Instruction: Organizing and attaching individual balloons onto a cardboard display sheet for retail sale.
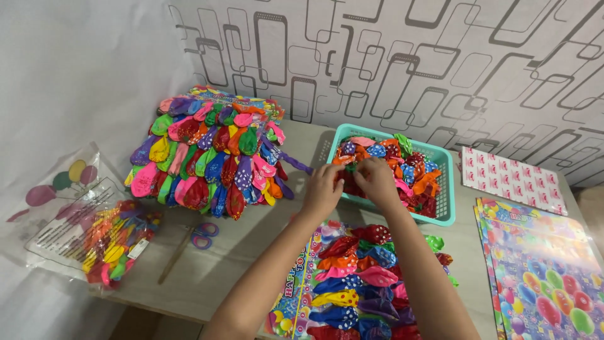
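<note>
My left hand (323,187) and my right hand (376,179) meet over the near-left rim of a teal plastic basket (446,189). The basket holds several loose uninflated balloons (412,170), mostly red, orange and blue with dots. Both hands pinch at a small green balloon (350,168) between their fingertips. Below my forearms lies a printed card (296,293) with rows of dotted balloons (358,280) fixed to it.
A tall stack of balloon-covered cards (211,151) stands at the back left. A clear bag of balloons (107,242) lies at the left edge. Purple-handled scissors (202,236) rest on the table. Printed cards (541,271) and a pink-patterned sheet (513,179) lie at the right.
</note>
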